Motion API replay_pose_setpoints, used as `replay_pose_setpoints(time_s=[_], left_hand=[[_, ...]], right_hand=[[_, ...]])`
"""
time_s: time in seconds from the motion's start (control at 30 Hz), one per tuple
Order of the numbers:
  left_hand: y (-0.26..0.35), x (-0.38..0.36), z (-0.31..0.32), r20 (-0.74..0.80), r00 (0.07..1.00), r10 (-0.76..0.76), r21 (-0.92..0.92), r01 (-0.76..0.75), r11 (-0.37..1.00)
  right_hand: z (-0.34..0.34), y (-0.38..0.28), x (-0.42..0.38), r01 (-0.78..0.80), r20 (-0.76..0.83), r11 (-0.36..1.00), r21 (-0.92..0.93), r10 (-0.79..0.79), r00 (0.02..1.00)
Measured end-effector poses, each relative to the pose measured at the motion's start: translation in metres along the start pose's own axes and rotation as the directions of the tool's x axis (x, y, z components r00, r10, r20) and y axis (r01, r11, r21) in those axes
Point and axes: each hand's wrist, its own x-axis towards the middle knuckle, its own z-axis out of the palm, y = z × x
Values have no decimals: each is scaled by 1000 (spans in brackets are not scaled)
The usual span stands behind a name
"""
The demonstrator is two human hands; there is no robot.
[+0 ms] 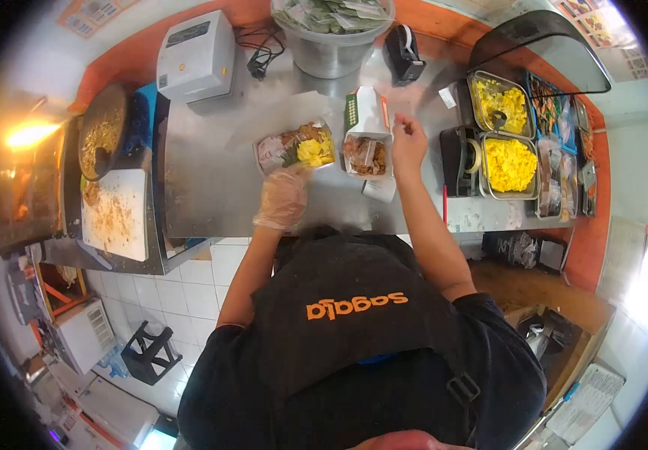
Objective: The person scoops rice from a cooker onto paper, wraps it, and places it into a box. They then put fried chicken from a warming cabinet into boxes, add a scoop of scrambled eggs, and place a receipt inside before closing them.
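Note:
My left hand [283, 197], in a clear plastic glove, is at the near edge of an open food box [269, 155]. Blur smears its fingers, which overlap the yellow shredded food [313, 152] there. Brown meat and something green lie beside the yellow food. My right hand [410, 142] is bare, its fingers curled in at the right side of a second carton [369, 112]. Whether anything is between them cannot be made out. That carton has its white, green and orange lid raised, with brown food and a small clear packet [369, 156] inside.
Glass containers of yellow food [510, 165] stand at right beside a black tape dispenser [459, 161]. Behind are a tub of green packets [331, 45], a white label printer [196, 56] and another dispenser [404, 56]. A stained cutting board [118, 214] lies left.

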Motion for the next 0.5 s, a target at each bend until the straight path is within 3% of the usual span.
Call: replay_pose_setpoints(time_s=[0.03, 0.07, 0.13, 0.23, 0.3, 0.33, 0.37, 0.4, 0.43, 0.5], left_hand=[[-2, 2, 6, -35, 999, -7, 57, 9, 998], [-2, 1, 9, -26, 1000, 6, 46, -5, 999], [0, -4, 15, -148, 989, -23, 32, 28, 999], [14, -5, 11, -181, 976, -119, 4, 122, 993], [22, -8, 15, -219, 973, -70, -21, 66, 998], [27, -8, 17, -272, 962, -31, -47, 19, 999], [33, -7, 18, -264, 965, -12, -52, -2, 999], [39, -5, 18, -86, 990, 108, -153, -120, 981], [44, -2, 19, 81, 967, 243, -267, -214, 940], [51, 5, 49, 96, 959, 268, -371, -216, 903]], right_hand=[[-6, 8, -11, -114, -23, 994, -4, 113, 993], [-18, 24, -20, -119, -39, 993, -14, 119, 992], [-53, 65, -39, -14, -253, 910, -415, -101, 962], [-106, 79, -74, -184, -382, 855, -484, -18, 924], [-133, 84, -95, -330, -480, 682, -653, -36, 876], [-141, 85, -102, -350, -499, 675, -649, -30, 866], [-149, 86, -108, -316, -432, 559, -766, -84, 898], [-157, 88, -111, -270, -353, 429, -862, -126, 927], [-168, 98, -111, -285, -369, 425, -859, -128, 921], [-187, 125, -110, -165, -246, 689, -706, -19, 969]])
